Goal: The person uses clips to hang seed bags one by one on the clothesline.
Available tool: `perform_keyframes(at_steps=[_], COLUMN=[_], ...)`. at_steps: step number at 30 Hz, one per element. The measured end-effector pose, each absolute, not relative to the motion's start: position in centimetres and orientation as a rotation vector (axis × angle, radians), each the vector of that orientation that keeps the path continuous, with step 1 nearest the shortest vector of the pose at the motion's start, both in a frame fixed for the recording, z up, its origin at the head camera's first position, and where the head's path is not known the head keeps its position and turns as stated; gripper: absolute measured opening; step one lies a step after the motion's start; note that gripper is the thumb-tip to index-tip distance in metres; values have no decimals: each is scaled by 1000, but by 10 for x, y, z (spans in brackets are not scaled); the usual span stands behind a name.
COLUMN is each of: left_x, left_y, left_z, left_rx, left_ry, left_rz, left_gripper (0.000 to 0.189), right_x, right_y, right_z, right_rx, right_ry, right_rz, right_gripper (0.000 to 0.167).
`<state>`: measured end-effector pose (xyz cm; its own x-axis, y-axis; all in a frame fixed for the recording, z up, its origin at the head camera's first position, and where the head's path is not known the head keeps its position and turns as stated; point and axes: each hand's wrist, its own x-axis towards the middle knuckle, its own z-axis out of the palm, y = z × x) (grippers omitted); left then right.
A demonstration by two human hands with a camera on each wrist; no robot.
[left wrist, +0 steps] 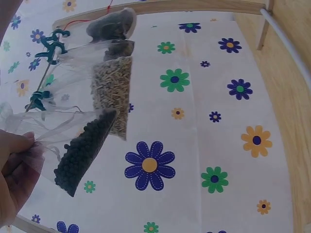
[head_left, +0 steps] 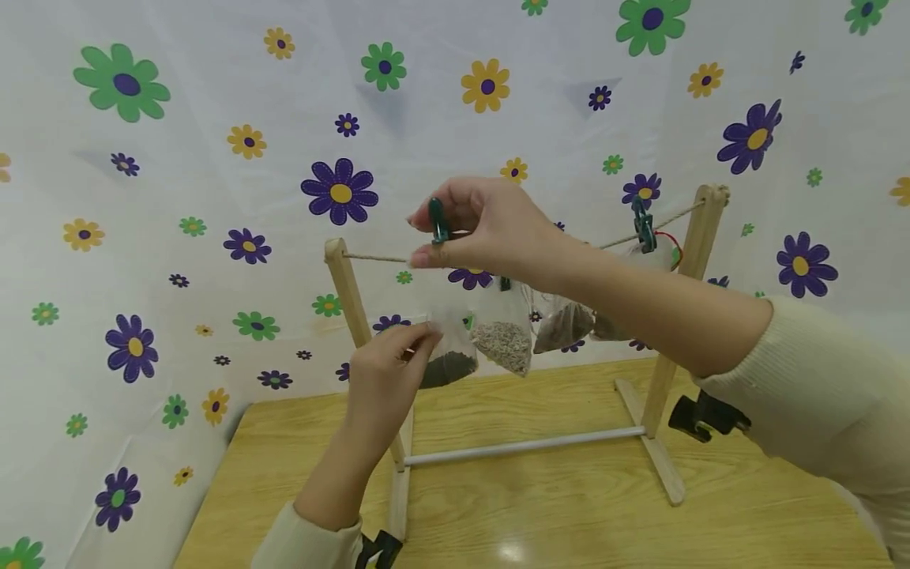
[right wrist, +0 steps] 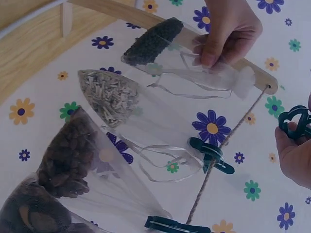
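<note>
My left hand (head_left: 387, 379) pinches a sheer drawstring bag (left wrist: 92, 145) with dark round pellets at its bottom, and the bag hangs below the rope's left stretch. Above the rope (head_left: 377, 258), my right hand (head_left: 490, 229) holds a dark green clip (head_left: 438, 221) between thumb and fingers. The right wrist view shows this clip (right wrist: 296, 119) apart from the rope and from the pellet bag (right wrist: 153, 43). Beside the pellet bag hangs a sheer bag of pale chopped pieces (head_left: 503, 344), held on the rope by another green clip (right wrist: 211, 155).
Further right hang bags with brown contents (head_left: 565, 328), with green clips (head_left: 643, 225) near the right post. The wooden frame (head_left: 348, 292) has a white crossbar (head_left: 526, 447) low down and stands on a wooden table (head_left: 569, 506). A flower-patterned cloth (head_left: 178, 300) hangs behind.
</note>
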<state>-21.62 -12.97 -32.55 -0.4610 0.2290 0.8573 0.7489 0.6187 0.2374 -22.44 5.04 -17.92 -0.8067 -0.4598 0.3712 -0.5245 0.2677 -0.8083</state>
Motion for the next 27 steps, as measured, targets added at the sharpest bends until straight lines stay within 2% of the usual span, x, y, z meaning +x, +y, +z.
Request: perform_keyframes(at_steps=[7,17,27], left_x=[-222,-228,-233], left_y=[-131,-132,-129], left_z=[-314,-305,-295], left_rx=[-627,-393,-394], left_ry=[-2082,-2336,-2370], left_rz=[-1002,-1200,-1193], left_gripper=[10,18,19], right_x=[-235,-244,-251], right_y=[44,36,28], right_z=[-167,-176,-181], right_rx=[940,804,832], right_ry=[-2438,-2332,-2357], right_rz=[1645,1962,2052], right_gripper=[24,11,9])
